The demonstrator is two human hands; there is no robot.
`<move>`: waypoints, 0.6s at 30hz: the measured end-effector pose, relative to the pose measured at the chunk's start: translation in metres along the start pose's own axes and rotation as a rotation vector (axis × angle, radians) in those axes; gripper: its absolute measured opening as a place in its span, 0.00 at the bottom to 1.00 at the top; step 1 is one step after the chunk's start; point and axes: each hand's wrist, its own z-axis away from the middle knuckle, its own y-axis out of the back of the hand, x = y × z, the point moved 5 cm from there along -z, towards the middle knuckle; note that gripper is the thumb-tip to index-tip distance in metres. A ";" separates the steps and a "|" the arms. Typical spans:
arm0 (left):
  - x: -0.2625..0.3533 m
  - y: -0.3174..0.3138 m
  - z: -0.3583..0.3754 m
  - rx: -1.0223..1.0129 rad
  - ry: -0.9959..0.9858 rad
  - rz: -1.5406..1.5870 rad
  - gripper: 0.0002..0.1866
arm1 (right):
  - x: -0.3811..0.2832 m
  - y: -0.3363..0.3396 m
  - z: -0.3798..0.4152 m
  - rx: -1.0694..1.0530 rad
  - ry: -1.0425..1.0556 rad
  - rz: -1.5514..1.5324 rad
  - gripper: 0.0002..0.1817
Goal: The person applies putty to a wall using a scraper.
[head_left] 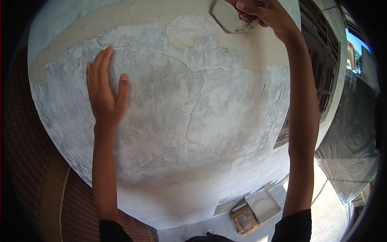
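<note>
I am seeing the left hand point(105, 94) lying spread flat on the patchy wall point(193, 121) at 9 o'clock. The right hand point(268, 14), at 1 o'clock, is pinching a plaster-caked trowel point(229, 16) against it. At 5 o'clock a square tray point(264, 205) is holding white plaster, sitting on a stool point(243, 221).

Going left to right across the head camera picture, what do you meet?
Brown woven panel → left hand flat on the patchy grey plastered wall → white-coated plastering trowel held in the right hand → dark wooden window frame → dark tarpaulin sheet.
</note>
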 end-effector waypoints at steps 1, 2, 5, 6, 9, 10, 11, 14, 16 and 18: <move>0.000 0.000 0.000 -0.008 0.004 -0.007 0.28 | -0.005 0.001 0.007 0.036 0.018 -0.034 0.20; 0.000 0.000 0.001 -0.008 0.005 -0.008 0.28 | -0.007 -0.005 0.011 0.035 0.019 -0.035 0.20; 0.000 0.000 0.001 -0.008 0.003 -0.006 0.28 | -0.023 -0.031 0.022 0.052 -0.020 -0.055 0.20; 0.000 0.000 0.000 -0.004 0.000 -0.002 0.28 | -0.012 -0.037 0.015 0.054 0.000 -0.056 0.20; -0.001 0.000 0.001 -0.007 -0.009 -0.001 0.28 | 0.005 -0.037 0.010 0.063 -0.019 -0.072 0.19; -0.002 0.000 0.002 -0.009 -0.011 -0.003 0.28 | 0.009 -0.033 0.009 0.068 -0.055 -0.081 0.18; -0.003 0.000 0.001 -0.010 -0.007 -0.010 0.28 | 0.007 -0.032 0.014 0.062 -0.051 -0.084 0.18; -0.002 0.000 0.002 -0.013 0.007 0.011 0.28 | 0.009 -0.018 0.023 0.232 -0.085 -0.113 0.17; -0.002 -0.001 0.001 -0.004 0.002 0.010 0.28 | 0.002 -0.028 0.033 0.187 -0.051 -0.190 0.17; -0.002 0.000 0.001 -0.003 0.005 0.016 0.28 | 0.005 -0.047 0.027 0.109 -0.011 -0.284 0.17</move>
